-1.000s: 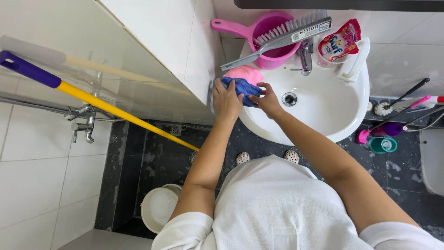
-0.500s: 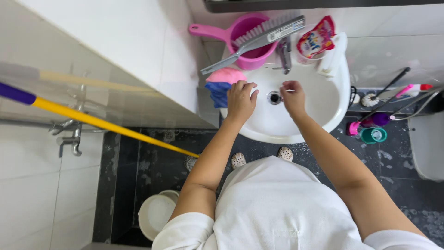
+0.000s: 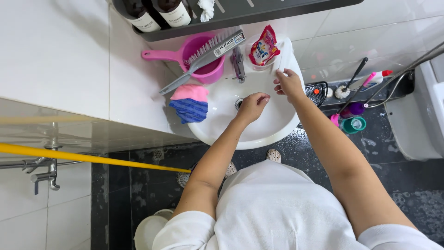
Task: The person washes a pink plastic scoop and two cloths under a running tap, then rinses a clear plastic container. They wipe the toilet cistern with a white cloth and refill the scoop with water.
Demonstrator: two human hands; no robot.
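The fingers of the left hand point(image 3: 252, 105) are bent inward and held close together, with the tips pointing toward the drain point(image 3: 238, 103) in the middle of the white sink point(image 3: 273, 132). The hand is over the basin, just beside the drain; I cannot tell if something small is between the fingertips. The fingers of the right hand point(image 3: 288, 84) are loosely spread and rest on the back right rim of the sink, holding nothing, close to a white cup point(image 3: 261, 64) with a red sachet point(image 3: 263, 47) standing in it.

Between the two hands, at the back of the basin, stands the metal tap point(image 3: 238, 62). On the left rim of the sink lie two folded cloths, a pink cloth point(image 3: 190, 92) and a blue cloth point(image 3: 190, 109), touching each other. Behind them is a pink scoop point(image 3: 199, 58) with a long handle, and a grey brush point(image 3: 206, 58) lies across it.

Above, on the wall, there is a dark shelf point(image 3: 259, 11) with two dark bottles point(image 3: 155, 11). At the right of the sink, on the dark floor point(image 3: 407, 180), are a toilet brush point(image 3: 344, 90), a purple bottle point(image 3: 355, 109) and a teal lid point(image 3: 356, 124). A yellow pole point(image 3: 92, 158) crosses the left side, and a white bucket point(image 3: 150, 229) stands on the floor below it.
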